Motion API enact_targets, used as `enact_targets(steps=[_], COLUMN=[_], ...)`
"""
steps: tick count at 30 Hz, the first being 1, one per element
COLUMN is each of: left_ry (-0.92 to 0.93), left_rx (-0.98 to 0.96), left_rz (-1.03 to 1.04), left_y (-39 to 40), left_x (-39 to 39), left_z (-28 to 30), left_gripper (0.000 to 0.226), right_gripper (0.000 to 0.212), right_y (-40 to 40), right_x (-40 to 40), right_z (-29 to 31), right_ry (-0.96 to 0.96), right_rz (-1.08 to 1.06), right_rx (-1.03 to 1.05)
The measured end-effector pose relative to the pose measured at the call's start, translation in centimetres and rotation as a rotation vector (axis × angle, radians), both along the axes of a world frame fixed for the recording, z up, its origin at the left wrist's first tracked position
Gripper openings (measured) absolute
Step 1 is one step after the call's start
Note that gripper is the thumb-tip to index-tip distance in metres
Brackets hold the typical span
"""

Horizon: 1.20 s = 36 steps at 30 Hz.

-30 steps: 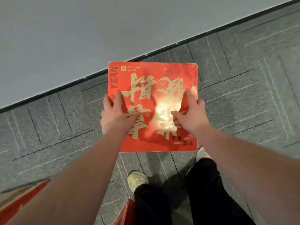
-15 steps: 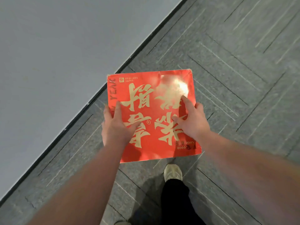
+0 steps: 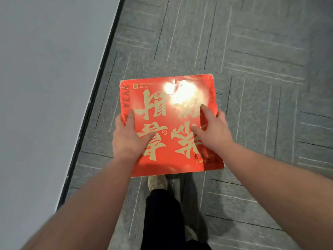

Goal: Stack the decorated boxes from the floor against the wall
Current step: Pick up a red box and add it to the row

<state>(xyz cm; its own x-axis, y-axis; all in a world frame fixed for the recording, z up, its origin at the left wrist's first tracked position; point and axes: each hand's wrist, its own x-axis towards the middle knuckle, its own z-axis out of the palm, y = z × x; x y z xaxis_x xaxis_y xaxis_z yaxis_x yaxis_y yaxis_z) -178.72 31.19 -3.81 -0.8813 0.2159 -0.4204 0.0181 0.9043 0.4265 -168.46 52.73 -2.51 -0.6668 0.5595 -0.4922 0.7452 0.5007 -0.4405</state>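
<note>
A flat, square red cardboard box with gold lettering (image 3: pixel 173 138) is carried level above the grey carpet tiles (image 3: pixel 252 69), gripped at both sides: the left hand (image 3: pixel 127 137) clasps its left edge, the right hand (image 3: pixel 212 130) its right. The pale grey wall (image 3: pixel 45 87) runs left of the left hand.

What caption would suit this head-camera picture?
Both hands, left hand and right hand, carry a red decorated box above grey carpet beside the wall.

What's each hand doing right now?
Left hand: grips the red box at its left edge.
Right hand: grips the box's right side.
</note>
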Motion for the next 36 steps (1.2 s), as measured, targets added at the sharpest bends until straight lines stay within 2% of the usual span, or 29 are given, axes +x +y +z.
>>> enact_targets(steps=[11,18,27,36], left_ry=[0.073,0.083,0.083,0.07], left_rx=[0.061,0.015,0.043,0.014], left_rz=[-0.246,-0.347,-0.426,-0.495], left_y=[17.8,28.9,45.3,62.4], left_x=[-17.4,-26.5,-39.3,-54.0], left_z=[2.6,2.5,3.2,3.4], left_gripper=[0.098,0.098,0.091,0.094], right_gripper=[0.073,0.074,0.066,0.071], right_y=[14.8,24.7,39.5,54.6], right_x=[-12.3,-19.7,-31.2,-44.2], right_z=[2.4,0.9,2.7,2.4], right_ry=[0.053,0.026,0.041,0.049], right_rz=[-0.247,-0.382,-0.418,-0.511], right_rx=[0.066,-0.033,0.056,0.071])
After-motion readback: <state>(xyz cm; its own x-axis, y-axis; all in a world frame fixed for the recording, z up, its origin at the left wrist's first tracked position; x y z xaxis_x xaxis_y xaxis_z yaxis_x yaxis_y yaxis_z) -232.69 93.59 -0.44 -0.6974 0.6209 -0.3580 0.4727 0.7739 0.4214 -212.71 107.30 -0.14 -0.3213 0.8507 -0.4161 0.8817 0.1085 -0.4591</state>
